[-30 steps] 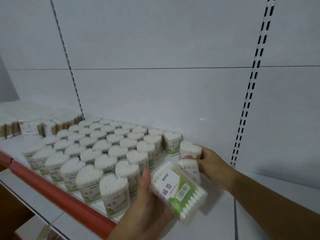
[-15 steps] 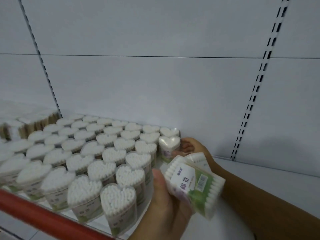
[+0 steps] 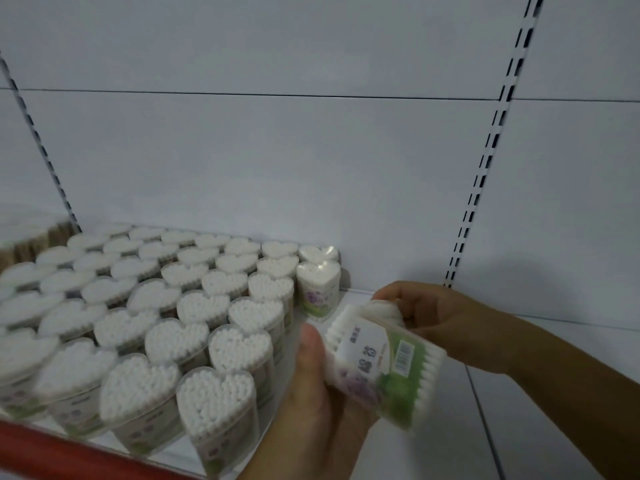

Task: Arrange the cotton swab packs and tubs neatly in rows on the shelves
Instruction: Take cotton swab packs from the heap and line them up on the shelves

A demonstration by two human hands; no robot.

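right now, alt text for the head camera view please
A left hand and right hand hold a clear rectangular pack of white cotton swabs with a green label above a white shelf. To the left, clear heart-shaped tubs of white swabs stand in rows behind a red shelf edge.

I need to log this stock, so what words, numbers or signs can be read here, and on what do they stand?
"棉签": large characters, somewhat blurred, on the white label of the pack held between the left hand and the right hand.
Small print above them, the text on the green strip and the barcode digits: too blurred to read.
Labels on the heart-shaped tubs: too blurred to read.
No other text shows.
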